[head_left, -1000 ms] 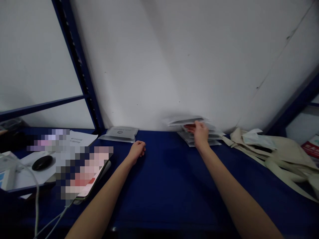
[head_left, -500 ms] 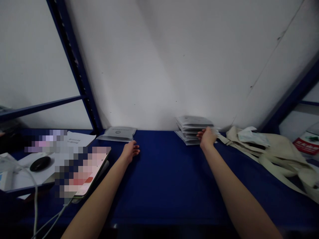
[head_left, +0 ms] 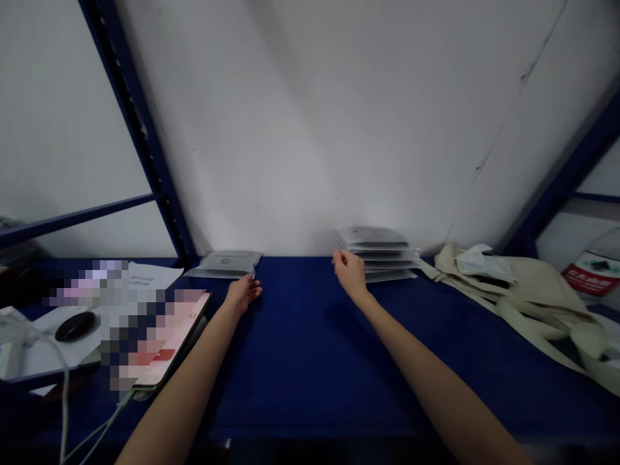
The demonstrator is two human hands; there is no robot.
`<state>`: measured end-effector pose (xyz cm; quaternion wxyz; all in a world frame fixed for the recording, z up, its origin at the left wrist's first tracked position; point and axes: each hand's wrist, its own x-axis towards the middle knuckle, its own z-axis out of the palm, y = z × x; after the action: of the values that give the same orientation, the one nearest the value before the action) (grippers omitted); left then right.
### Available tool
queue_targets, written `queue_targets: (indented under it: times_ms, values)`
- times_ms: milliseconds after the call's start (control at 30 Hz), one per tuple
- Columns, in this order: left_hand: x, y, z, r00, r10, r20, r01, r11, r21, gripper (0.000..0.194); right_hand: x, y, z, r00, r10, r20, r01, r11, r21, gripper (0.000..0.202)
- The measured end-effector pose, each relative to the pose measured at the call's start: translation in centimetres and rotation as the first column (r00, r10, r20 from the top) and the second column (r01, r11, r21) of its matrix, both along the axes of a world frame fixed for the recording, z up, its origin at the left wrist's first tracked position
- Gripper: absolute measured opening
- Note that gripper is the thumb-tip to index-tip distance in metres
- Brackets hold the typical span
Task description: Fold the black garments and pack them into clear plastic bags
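My left hand is by the front right corner of a flat grey packet with dark print, lying against the wall. Its fingers are loosely apart and hold nothing; whether a fingertip touches the packet I cannot tell. My right hand is in front of the left edge of a stack of several similar grey packets, hiding part of it. Its fingers are curled in, and nothing shows in them. The stacked packets lie flat, slightly uneven at the edges.
On the left of the blue table lie a phone with a cable, a black mouse and paper sheets. A cream cloth bag lies at the right. Behind rises a white wall.
My right hand has moved left from the stack's right side to its left edge, and its fingers have curled. My left hand stays by the single packet. The view has shifted slightly.
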<state>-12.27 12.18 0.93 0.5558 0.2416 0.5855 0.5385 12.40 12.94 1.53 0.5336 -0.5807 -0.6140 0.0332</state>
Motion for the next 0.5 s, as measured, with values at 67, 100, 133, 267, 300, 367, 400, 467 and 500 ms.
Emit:
queue_targets:
  times_ms: [67,100,133,267,300,367,400,467,500]
  values:
    - [0.2,0.4,0.0,1.000,-0.002,-0.010,0.002,1.000,-0.015,0.017,-0.4,-0.3,0.0,0.998,0.013,0.067,-0.011,1.000,-0.018,0.036]
    - [0.3,0.7,0.0,1.000,-0.002,-0.014,0.002,1.000,-0.023,0.016,-0.6,-0.4,0.1,0.996,0.014,0.093,-0.012,1.000,-0.027,0.036]
    - [0.4,1.0,0.0,1.000,-0.001,-0.018,0.001,1.000,-0.029,0.016,-0.7,-0.4,0.1,0.993,0.015,0.113,-0.011,0.999,-0.035,0.036]
    - [0.8,2.2,-0.2,0.999,0.006,-0.039,-0.007,0.999,-0.036,0.016,-0.8,-0.6,0.2,0.989,0.050,0.139,-0.037,0.995,-0.094,0.037]
    - [1.1,2.4,-0.3,0.999,0.004,-0.046,-0.005,0.999,-0.031,0.016,-0.9,-0.6,0.2,0.989,0.062,0.137,-0.044,0.991,-0.127,0.036]
    - [1.9,2.5,-0.4,0.998,-0.011,-0.058,0.010,1.000,-0.018,0.017,-0.9,-0.6,0.2,0.988,0.084,0.129,-0.057,0.978,-0.202,0.036]
    - [2.5,2.5,-0.4,0.998,-0.025,-0.061,0.024,1.000,-0.010,0.017,-1.0,-0.5,0.2,0.988,0.096,0.123,-0.064,0.969,-0.239,0.035]
    - [4.1,2.1,-0.4,0.996,-0.068,-0.063,0.068,0.998,0.007,0.018,-1.1,-0.4,0.1,0.988,0.119,0.103,-0.082,0.950,-0.302,0.033]
    - [5.0,1.8,-0.4,0.994,-0.096,-0.061,0.097,0.995,0.016,0.018,-1.2,-0.3,0.0,0.987,0.132,0.089,-0.096,0.939,-0.331,0.031]
